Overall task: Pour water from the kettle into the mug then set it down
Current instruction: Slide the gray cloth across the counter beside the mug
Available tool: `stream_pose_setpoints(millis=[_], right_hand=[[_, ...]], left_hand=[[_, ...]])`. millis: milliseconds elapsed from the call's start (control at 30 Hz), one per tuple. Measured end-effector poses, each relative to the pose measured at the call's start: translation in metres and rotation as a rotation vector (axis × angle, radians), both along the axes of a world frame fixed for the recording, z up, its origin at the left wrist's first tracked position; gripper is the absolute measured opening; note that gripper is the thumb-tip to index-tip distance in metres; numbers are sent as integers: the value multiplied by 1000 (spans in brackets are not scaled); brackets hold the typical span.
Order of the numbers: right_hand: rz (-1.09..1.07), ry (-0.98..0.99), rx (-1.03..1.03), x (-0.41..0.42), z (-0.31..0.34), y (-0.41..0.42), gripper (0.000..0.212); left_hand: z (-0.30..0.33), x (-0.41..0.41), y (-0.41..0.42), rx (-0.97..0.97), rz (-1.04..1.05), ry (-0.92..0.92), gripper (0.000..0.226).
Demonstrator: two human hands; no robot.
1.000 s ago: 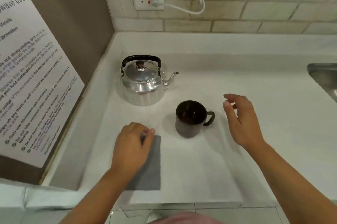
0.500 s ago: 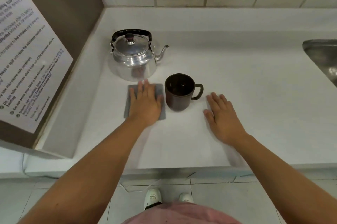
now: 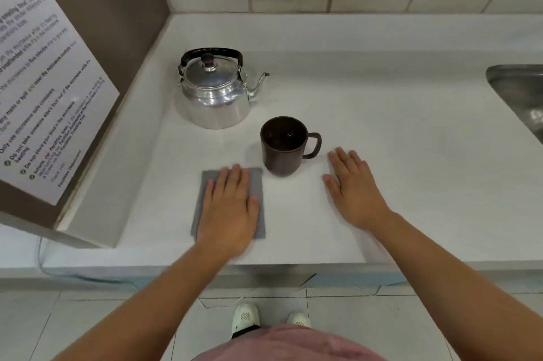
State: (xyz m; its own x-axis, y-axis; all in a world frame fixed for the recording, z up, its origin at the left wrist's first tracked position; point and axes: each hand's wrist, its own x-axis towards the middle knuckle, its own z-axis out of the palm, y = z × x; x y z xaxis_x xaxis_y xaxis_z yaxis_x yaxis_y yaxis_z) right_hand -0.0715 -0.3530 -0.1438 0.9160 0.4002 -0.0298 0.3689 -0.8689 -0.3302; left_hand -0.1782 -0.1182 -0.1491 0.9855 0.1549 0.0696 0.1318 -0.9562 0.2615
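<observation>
Both hands (image 3: 227, 208) seemingly flat, empty.

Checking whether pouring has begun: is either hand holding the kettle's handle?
No. The left hand lies flat on the grey cloth, the right hand flat on the counter; the kettle stands untouched.

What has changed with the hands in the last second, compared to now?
Both hands went from raised and curled to lying flat and open: the left hand on the grey cloth, the right hand on the counter beside the mug. Nothing was grasped. Kettle and mug stayed put.
</observation>
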Motion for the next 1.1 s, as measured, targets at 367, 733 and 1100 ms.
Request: stream_pose_setpoints(millis=[367, 733, 1100], right_hand=[[-230, -6, 558, -21, 30, -25, 37], [-109, 66, 161, -51, 3, -4, 65], [92, 31, -195, 79, 1, 2, 66]], left_hand=[[19, 64, -149, -380, -406, 160, 52], [21, 8, -15, -373, -160, -232, 24], [-4, 25, 3, -164, -26, -114, 47]])
